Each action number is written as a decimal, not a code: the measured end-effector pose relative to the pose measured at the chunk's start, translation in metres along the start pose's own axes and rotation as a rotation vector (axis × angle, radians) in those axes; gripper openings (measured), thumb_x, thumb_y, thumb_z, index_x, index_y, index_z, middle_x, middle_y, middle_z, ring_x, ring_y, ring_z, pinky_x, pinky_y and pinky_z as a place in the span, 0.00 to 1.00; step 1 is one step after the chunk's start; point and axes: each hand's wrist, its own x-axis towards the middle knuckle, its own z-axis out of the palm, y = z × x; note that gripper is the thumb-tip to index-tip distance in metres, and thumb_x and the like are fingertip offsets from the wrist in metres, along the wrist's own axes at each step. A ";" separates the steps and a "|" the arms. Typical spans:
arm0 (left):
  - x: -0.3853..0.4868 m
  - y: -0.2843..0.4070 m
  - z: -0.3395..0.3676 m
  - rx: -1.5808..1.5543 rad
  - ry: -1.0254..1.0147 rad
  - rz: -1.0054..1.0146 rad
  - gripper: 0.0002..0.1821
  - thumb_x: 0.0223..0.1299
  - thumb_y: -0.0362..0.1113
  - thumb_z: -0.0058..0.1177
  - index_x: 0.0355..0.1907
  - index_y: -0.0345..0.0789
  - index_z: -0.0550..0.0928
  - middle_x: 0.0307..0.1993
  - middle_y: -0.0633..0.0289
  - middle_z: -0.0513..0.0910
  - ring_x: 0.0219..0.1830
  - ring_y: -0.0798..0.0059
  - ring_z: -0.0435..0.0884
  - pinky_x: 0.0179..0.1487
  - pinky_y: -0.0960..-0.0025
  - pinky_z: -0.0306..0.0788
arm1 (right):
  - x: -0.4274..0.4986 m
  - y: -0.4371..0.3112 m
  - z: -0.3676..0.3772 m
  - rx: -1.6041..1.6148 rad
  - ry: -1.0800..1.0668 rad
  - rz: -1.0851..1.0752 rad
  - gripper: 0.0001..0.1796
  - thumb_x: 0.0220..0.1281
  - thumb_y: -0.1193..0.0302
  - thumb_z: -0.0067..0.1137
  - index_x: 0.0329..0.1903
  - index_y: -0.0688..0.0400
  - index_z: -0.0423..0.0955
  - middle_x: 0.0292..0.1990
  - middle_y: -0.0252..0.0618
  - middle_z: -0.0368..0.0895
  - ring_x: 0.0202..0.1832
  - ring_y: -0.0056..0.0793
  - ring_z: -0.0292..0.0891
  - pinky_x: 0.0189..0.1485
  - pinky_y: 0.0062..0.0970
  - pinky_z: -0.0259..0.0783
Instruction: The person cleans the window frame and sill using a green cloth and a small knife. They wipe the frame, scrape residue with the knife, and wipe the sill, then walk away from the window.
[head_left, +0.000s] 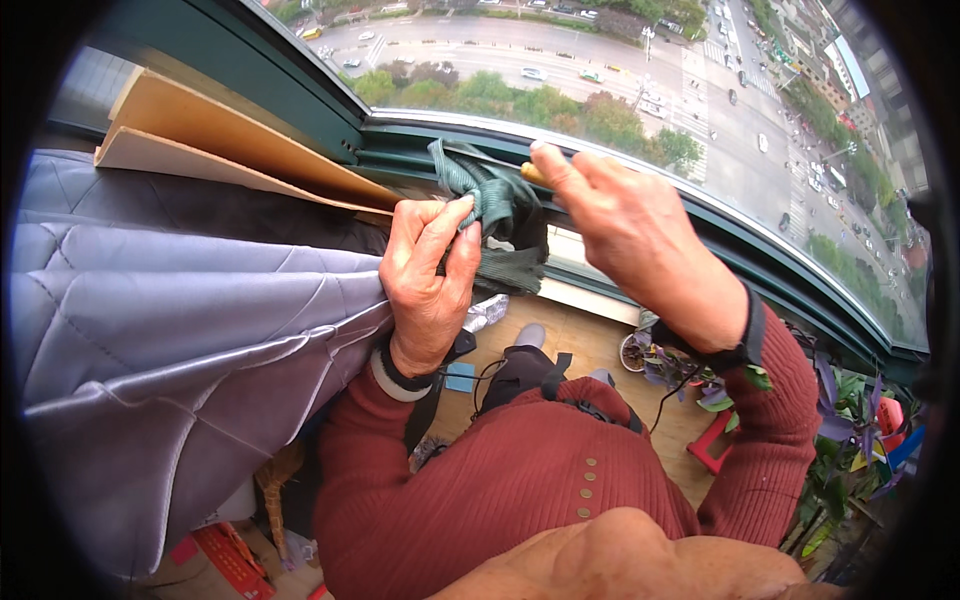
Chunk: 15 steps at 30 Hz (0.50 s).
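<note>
My left hand (431, 277) pinches a bunched, ribbed dark-green cloth (491, 196) between thumb and fingers. The cloth hangs in front of the green window frame (397, 142), its lower end (510, 271) loose beneath my fingers. To the right, my right hand (630, 225) is closed around the yellow handle (533, 174) of a slim tool. A narrow metal shaft (487, 159) runs leftward from that handle along the top of the cloth. Its tip is lost among the folds, so the exact kind of tool cannot be told.
Grey quilted fabric (202, 330) fills the left side, with a folded cardboard sheet (225, 161) behind it. Window glass (525, 67) looks down on a street far below. Potted purple-leaved plants (660, 364) and a red plastic stool (712, 446) stand at right on the wooden floor (540, 315).
</note>
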 end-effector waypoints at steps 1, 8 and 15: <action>0.000 0.003 0.001 -0.028 0.023 0.009 0.16 0.64 0.19 0.65 0.54 0.28 0.89 0.42 0.58 0.81 0.43 0.68 0.80 0.48 0.69 0.74 | -0.002 0.001 -0.004 0.007 0.028 0.007 0.31 0.65 0.82 0.60 0.72 0.58 0.75 0.37 0.44 0.81 0.35 0.42 0.83 0.35 0.39 0.80; 0.004 0.011 0.018 -0.071 -0.081 0.048 0.18 0.60 0.18 0.68 0.53 0.30 0.90 0.41 0.59 0.78 0.40 0.69 0.79 0.45 0.69 0.75 | -0.053 0.017 -0.074 -0.117 -0.103 0.103 0.32 0.65 0.82 0.65 0.72 0.54 0.76 0.30 0.42 0.74 0.27 0.43 0.76 0.30 0.40 0.73; -0.002 0.014 0.023 -0.058 -0.167 0.057 0.21 0.56 0.16 0.69 0.53 0.31 0.90 0.40 0.60 0.75 0.38 0.70 0.78 0.43 0.70 0.76 | -0.068 0.001 -0.109 -0.097 -0.224 0.186 0.35 0.59 0.84 0.61 0.71 0.51 0.80 0.28 0.40 0.70 0.27 0.41 0.73 0.31 0.41 0.71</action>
